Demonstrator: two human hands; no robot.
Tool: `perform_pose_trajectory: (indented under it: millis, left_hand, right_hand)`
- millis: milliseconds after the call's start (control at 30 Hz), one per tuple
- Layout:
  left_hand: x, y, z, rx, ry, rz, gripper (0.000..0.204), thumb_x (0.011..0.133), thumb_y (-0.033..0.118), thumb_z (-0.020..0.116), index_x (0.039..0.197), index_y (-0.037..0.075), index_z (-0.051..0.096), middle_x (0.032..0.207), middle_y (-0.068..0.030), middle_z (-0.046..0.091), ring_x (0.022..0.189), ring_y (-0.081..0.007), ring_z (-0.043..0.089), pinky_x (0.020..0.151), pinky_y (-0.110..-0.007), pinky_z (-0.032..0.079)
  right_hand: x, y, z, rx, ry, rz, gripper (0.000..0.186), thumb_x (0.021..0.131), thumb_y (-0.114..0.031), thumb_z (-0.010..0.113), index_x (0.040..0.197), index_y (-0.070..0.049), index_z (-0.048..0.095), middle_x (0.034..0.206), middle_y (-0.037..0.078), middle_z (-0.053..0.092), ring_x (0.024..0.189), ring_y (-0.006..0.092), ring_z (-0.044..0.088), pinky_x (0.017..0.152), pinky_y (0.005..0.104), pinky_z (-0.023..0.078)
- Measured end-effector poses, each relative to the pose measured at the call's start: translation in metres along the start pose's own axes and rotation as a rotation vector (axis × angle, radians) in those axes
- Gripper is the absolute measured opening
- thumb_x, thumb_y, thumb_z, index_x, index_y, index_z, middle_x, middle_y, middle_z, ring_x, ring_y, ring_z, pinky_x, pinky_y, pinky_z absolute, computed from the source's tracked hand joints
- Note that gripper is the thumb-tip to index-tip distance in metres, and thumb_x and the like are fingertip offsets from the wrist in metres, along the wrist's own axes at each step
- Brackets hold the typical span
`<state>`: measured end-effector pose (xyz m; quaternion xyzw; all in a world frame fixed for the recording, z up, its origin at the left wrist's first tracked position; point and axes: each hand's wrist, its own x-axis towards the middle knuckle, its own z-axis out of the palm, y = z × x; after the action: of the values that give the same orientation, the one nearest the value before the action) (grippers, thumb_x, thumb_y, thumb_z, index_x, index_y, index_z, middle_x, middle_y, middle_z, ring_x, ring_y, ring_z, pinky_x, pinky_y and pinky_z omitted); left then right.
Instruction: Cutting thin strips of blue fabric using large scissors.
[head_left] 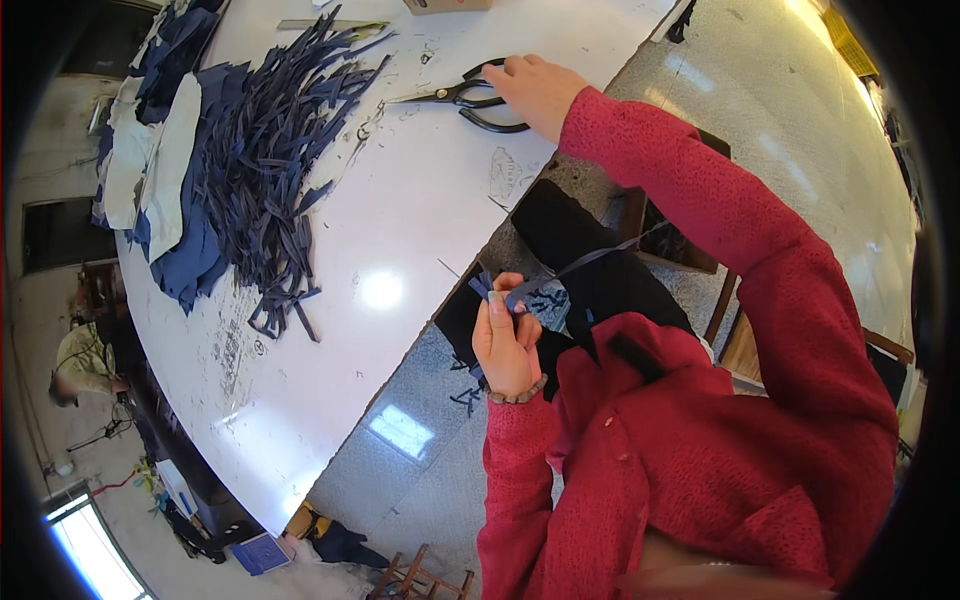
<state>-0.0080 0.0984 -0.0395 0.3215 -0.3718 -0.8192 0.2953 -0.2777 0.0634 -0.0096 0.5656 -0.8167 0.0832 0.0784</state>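
Observation:
My left hand [510,340] is closed, pinching dark blue-grey fabric strips [482,287] just off the table's front edge, above my dark-clad lap. A long strip trails from it toward the right. At the table edge, my right hand [535,92] has its fingers curled onto the upper handle of black-handled scissors [446,95], whose metal blades point left. Left of the scissors lies a large pile of dark strips [270,160], beside cut dark blue fabric pieces [190,280] and pale pattern pieces [165,180].
The white table [370,230] has a cardboard box [445,5] and a ruler [310,24] at the back. Another person [85,360] bends over a work surface at far left. Wooden stools [720,250] stand right of my legs. Scraps [465,395] and dark garments [340,535] lie below.

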Motion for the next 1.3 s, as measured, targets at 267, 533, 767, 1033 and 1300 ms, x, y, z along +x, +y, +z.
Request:
perform_pose_trajectory:
  millis: [267, 533, 767, 1033, 1300]
  left_hand:
    - [0.000, -0.005, 0.009, -0.293, -0.071, -0.099, 0.027, 0.098, 0.023, 0.035, 0.088, 0.002, 0.048, 0.096, -0.0098, 0.052, 0.044, -0.0039, 0.029, 0.041, -0.019, 0.025]
    - [0.000, -0.017, 0.010, -0.130, -0.035, -0.063, 0.028, 0.097, 0.027, 0.038, 0.088, 0.003, 0.048, 0.090, -0.0070, 0.050, 0.050, -0.0057, 0.034, 0.045, -0.020, 0.027]
    - [0.009, -0.019, 0.011, -0.112, -0.065, -0.108, 0.032, 0.097, 0.028, 0.038, 0.086, 0.000, 0.049, 0.088, -0.0098, 0.051, 0.057, -0.0098, 0.040, 0.050, -0.022, 0.031]
    - [0.005, -0.019, 0.011, 0.016, -0.051, -0.007, 0.031, 0.096, 0.028, 0.039, 0.077, 0.004, 0.045, 0.095, -0.0139, 0.054, 0.061, -0.0107, 0.044, 0.053, -0.022, 0.035]
    - [0.000, -0.020, 0.011, 0.072, 0.009, 0.035, 0.031, 0.096, 0.027, 0.038, 0.076, 0.004, 0.045, 0.100, -0.0159, 0.055, 0.068, -0.0109, 0.046, 0.056, -0.021, 0.038]
  right_hand:
    - [0.023, 0.010, -0.016, 0.043, -0.309, 0.070, 0.055, 0.067, -0.002, 0.057, 0.118, -0.008, 0.036, 0.071, 0.018, 0.060, 0.069, 0.0354, 0.062, 0.063, 0.0419, 0.050]
    - [-0.101, -0.002, -0.034, 1.502, -0.284, 0.124, 0.061, 0.077, -0.008, 0.066, 0.122, -0.009, 0.026, 0.074, 0.004, 0.053, 0.059, 0.0088, 0.054, 0.048, 0.0223, 0.043]
    - [-0.230, -0.032, -0.053, 2.029, -0.833, 0.273, 0.083, 0.073, -0.053, 0.068, 0.119, 0.001, 0.025, 0.077, 0.003, 0.044, 0.067, 0.0114, 0.053, 0.059, 0.0237, 0.045]
    - [-0.253, -0.033, -0.049, 1.982, -1.017, 0.283, 0.074, 0.081, -0.047, 0.062, 0.122, 0.003, 0.026, 0.083, 0.005, 0.044, 0.069, 0.0126, 0.054, 0.062, 0.0254, 0.047]
    - [-0.253, -0.046, -0.029, 1.941, -0.964, 0.161, 0.068, 0.083, -0.039, 0.061, 0.124, 0.002, 0.025, 0.084, 0.006, 0.045, 0.069, 0.0124, 0.053, 0.060, 0.0250, 0.049]
